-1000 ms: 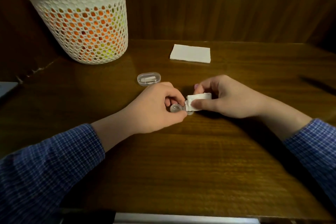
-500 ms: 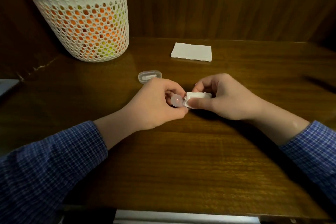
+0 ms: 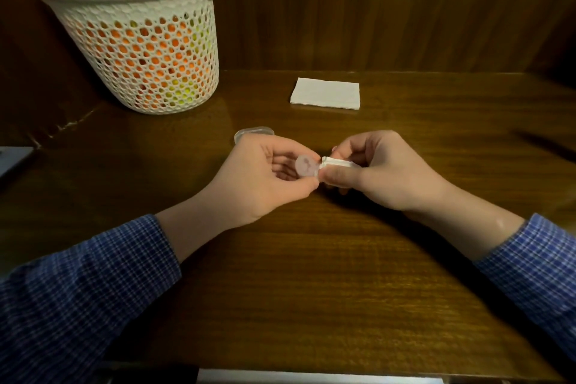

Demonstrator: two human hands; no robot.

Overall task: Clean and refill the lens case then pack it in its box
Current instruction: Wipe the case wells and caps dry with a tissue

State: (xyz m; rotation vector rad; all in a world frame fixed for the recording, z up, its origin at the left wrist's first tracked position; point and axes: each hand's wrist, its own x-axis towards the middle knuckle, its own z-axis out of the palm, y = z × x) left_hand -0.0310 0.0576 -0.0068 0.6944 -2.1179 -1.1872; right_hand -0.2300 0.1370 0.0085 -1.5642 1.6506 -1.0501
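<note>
The left hand (image 3: 258, 178) is pinching the small round lens case (image 3: 307, 165) above the worktop (image 3: 311, 274), its open side tilted up. The right hand (image 3: 383, 171) is gripping a folded tissue (image 3: 338, 163) against the case's edge. This looks like the cleaning step; next, the tissue needs working round inside.

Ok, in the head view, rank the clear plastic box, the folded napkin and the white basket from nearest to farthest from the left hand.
1. Clear plastic box: just behind the left hand, partly hidden by it.
2. Folded napkin: farther back on the table, to the right.
3. White basket: back left corner, its base about as far off as the napkin, so this ranking is loose.
</note>
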